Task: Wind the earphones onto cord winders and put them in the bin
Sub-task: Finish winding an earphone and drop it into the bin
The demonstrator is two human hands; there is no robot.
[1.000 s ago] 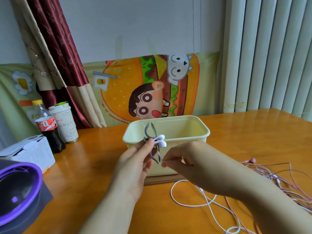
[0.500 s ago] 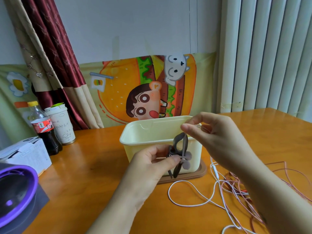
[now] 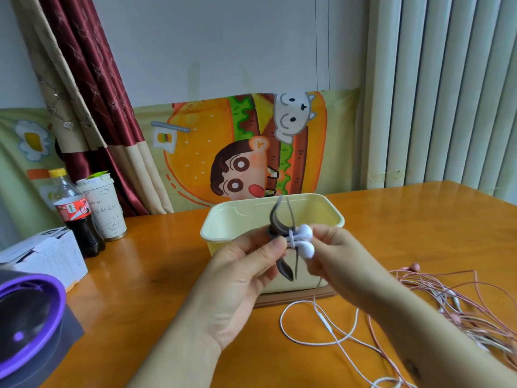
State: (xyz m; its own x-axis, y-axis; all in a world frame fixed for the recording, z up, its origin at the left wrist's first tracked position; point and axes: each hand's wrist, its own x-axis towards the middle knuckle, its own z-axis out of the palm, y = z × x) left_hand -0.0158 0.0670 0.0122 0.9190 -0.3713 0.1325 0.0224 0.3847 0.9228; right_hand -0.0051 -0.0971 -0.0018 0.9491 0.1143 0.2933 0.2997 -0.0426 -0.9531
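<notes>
My left hand [image 3: 246, 264] pinches a grey cord winder [image 3: 282, 236] at its middle and holds it upright in front of the pale yellow bin [image 3: 223, 222]. Two white earbuds [image 3: 306, 240] lie against the winder's waist, with a few turns of white cord around it. My right hand [image 3: 338, 256] sits just right of the buds and pinches the white cord [image 3: 330, 326], whose slack loops down onto the table. Part of the winder is hidden by my fingers.
A tangle of pink earphones [image 3: 458, 298] lies on the table at the right. The bin stands on a brown lid [image 3: 296, 299]. At the left are a cola bottle [image 3: 75, 214], a paper cup [image 3: 105, 208], a white box [image 3: 47, 259] and a purple-rimmed device [image 3: 25, 326].
My right hand came down from above the winder to its right side, carrying the cord around it. The white earbuds, out of sight half a second ago, now face me.
</notes>
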